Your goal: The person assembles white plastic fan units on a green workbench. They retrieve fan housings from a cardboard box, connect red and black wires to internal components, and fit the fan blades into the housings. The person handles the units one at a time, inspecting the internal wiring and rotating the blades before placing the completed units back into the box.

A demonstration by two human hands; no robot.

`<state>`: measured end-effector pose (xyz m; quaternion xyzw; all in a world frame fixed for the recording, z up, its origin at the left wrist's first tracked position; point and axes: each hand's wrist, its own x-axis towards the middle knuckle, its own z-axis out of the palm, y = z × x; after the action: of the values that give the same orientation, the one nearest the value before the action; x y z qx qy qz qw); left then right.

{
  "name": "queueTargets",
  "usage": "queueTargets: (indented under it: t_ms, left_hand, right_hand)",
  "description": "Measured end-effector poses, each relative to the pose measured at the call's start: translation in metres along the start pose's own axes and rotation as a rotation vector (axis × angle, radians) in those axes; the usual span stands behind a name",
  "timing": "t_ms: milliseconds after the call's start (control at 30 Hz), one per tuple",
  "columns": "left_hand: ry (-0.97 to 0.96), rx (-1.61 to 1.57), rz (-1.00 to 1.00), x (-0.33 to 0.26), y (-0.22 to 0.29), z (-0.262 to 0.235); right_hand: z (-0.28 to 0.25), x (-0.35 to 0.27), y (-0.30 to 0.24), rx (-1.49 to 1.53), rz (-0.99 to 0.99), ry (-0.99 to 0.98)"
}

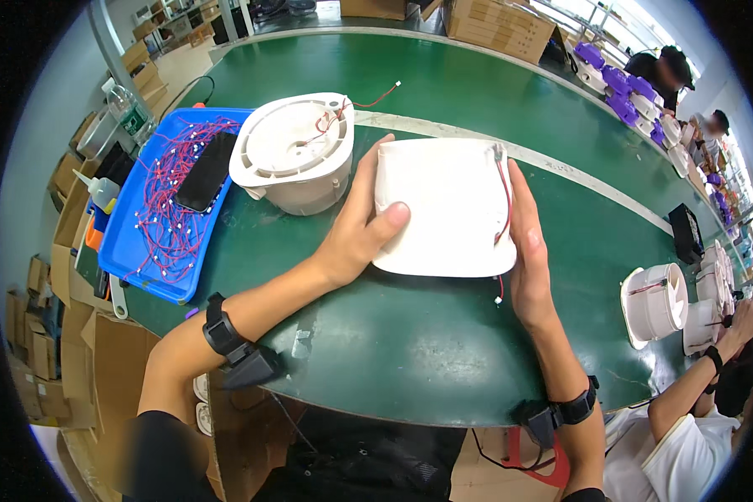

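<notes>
Between my two hands is a white plastic housing [443, 209] with a broad smooth face toward me. A red and black wire runs down its right side, and its white plug hangs below the lower edge. My left hand [366, 222] grips the left side, thumb over the face. Along the right side lies my right hand [527, 251], its fingers partly hidden behind the housing. A round white plastic base [297, 159] stands just left of my left hand, with a red wire trailing from its top.
A blue tray [155, 289] at the left holds many red wires [163, 217] and a black phone [207, 171]. More white housings [654, 305] stand at the right, by a co-worker's hand [740, 326]. A black box [686, 233] sits near the right edge. Cardboard boxes [502, 29] stand beyond the green table [443, 351].
</notes>
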<state>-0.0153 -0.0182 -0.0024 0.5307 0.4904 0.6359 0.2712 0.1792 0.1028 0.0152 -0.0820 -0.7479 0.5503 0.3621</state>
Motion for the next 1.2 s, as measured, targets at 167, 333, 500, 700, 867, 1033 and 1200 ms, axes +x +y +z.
queueTargets:
  t_ms: [167,333,500,700,867,1033,1200]
  left_hand:
    - [-0.010,0.142,0.036,-0.002,0.005,0.004]
    - [0.011,0.133,0.015,-0.001,0.009,0.008]
    - [0.078,-0.013,-0.009,0.002,0.006,0.011]
    - [0.158,-0.262,-0.242,0.004,-0.008,0.005]
    - [0.088,-0.106,-0.276,0.003,-0.014,-0.001]
    - [0.103,-0.081,-0.241,0.004,-0.004,0.005]
    - [0.061,-0.147,-0.250,0.000,-0.003,0.005]
  right_hand:
    - [0.002,0.002,-0.002,-0.039,-0.034,-0.005]
    - [0.005,0.000,-0.007,-0.044,0.002,0.013]
    - [0.005,0.000,-0.002,-0.152,-0.054,0.046]
    - [0.001,-0.001,0.004,-0.103,0.003,0.103]
    - [-0.006,0.006,-0.005,0.039,0.105,0.155]
    - [-0.024,0.009,0.008,0.154,0.316,0.269]
    - [-0.032,0.010,0.011,0.552,0.464,0.274]
